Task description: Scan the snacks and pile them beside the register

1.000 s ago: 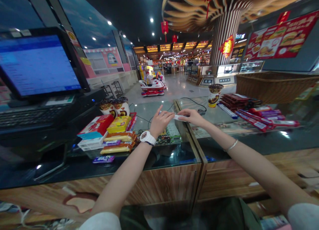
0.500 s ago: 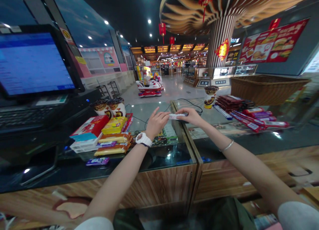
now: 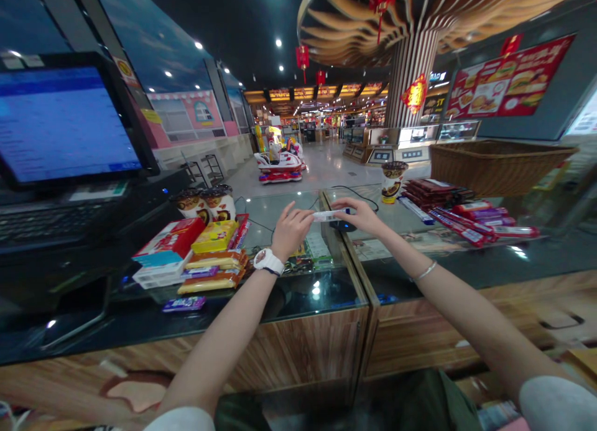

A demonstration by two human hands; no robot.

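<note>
In the head view, we find a slim white packet (image 3: 325, 216) held level above the glass counter (image 3: 298, 202), near the joint between its two sections. The left hand (image 3: 293, 231), wearing a white watch (image 3: 267, 261), is closed on the packet's left end; its thumb is hidden from us. The right hand (image 3: 360, 217), with a silver bangle (image 3: 425, 271) at the wrist, is at the other end, thumb and fingers around it; we cannot tell whether they press on it.

Left of the hands, we record a yellow box (image 3: 214, 236) lying on orange-wrapped bars (image 3: 212, 284), a red box (image 3: 168, 239) beside it, and a purple packet (image 3: 184, 304) near the counter's front edge. To the right, we note a lidded cup (image 3: 392, 182), upright, beside brown packets (image 3: 431, 193), with a wicker basket (image 3: 494, 168) behind.
</note>
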